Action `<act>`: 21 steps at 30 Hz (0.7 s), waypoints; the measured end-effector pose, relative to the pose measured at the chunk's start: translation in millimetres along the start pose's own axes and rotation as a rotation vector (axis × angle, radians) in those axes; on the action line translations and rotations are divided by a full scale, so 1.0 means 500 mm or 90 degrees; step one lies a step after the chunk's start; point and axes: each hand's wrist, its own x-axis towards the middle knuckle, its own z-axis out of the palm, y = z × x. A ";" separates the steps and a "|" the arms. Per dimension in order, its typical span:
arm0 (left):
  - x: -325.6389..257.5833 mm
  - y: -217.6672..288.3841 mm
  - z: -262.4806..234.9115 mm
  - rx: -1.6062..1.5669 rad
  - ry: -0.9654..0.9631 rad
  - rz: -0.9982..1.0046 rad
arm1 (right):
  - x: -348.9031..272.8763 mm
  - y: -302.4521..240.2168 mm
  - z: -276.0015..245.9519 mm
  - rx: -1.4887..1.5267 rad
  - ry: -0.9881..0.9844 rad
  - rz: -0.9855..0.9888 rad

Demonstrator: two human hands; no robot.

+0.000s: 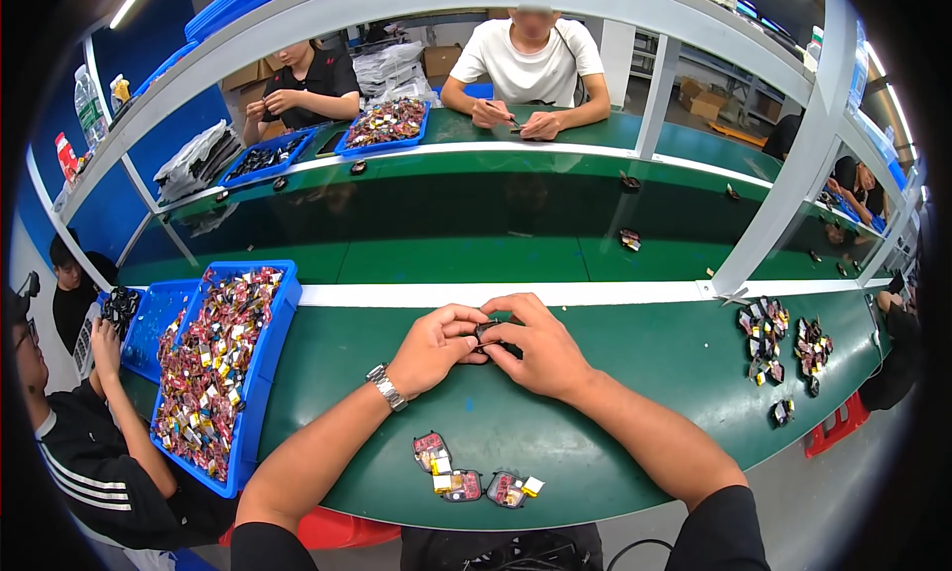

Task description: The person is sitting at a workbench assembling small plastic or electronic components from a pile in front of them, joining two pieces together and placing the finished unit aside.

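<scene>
the green surface [615, 373] spreads wide in front of you, and at your left sits a blue bin [260, 373] heaped with small red, black and yellow parts. three finished-looking pieces [476, 480] lie in a row near your edge of the surface, and more are clustered at your far right [783, 348]. between your hands, just above the surface, is one small dark part [486, 331]. your left hand [431, 351] and right hand [540, 345] both have their fingers closed on it from opposite sides. it looks light, stiff and small enough to slip, probably with delicate bits attached, so hold it by its edges with your fingertips, pinching gently and not squeezing its flat faces.
</scene>
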 end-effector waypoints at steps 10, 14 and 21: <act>-0.004 0.000 -0.002 -0.024 0.012 -0.010 | -0.003 -0.007 0.009 0.040 0.010 0.071; -0.002 0.002 0.003 -0.024 0.027 -0.002 | -0.008 0.005 0.016 0.103 0.031 0.106; -0.004 -0.007 0.002 -0.041 0.064 0.033 | 0.003 -0.022 0.019 0.087 0.055 0.067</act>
